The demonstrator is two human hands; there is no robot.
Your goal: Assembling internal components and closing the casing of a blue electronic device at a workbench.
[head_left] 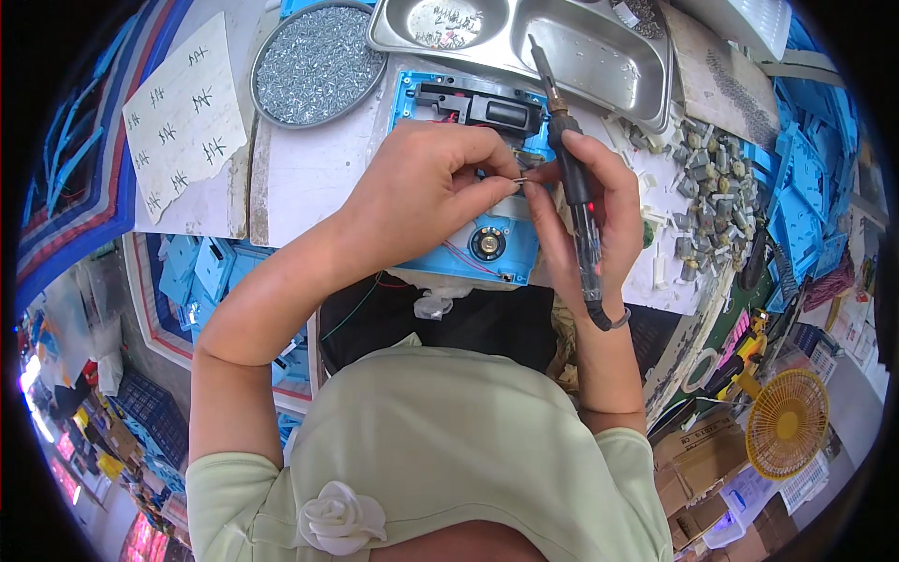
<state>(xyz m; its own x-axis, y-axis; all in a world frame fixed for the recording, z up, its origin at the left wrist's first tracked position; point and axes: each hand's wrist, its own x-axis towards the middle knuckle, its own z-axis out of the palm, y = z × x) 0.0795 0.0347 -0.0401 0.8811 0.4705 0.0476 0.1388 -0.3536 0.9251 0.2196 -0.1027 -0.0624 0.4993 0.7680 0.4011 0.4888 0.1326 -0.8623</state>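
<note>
A blue plastic housing lies in front of me, with a black part at its far end and a round speaker at its near end. Thin red wires run beside the speaker. Over the housing's middle, my left hand pinches a small thin piece between thumb and index finger. My right hand holds a black soldering iron, its tip pointing up and away, while its thumb and fingertip meet the same small piece. What that piece is, I cannot make out.
A round tray of small screws stands at the far left beside a marked paper sheet. A steel compartment tray sits at the back. Small metal-and-white parts pile up on the right, near stacked blue housings and a yellow fan.
</note>
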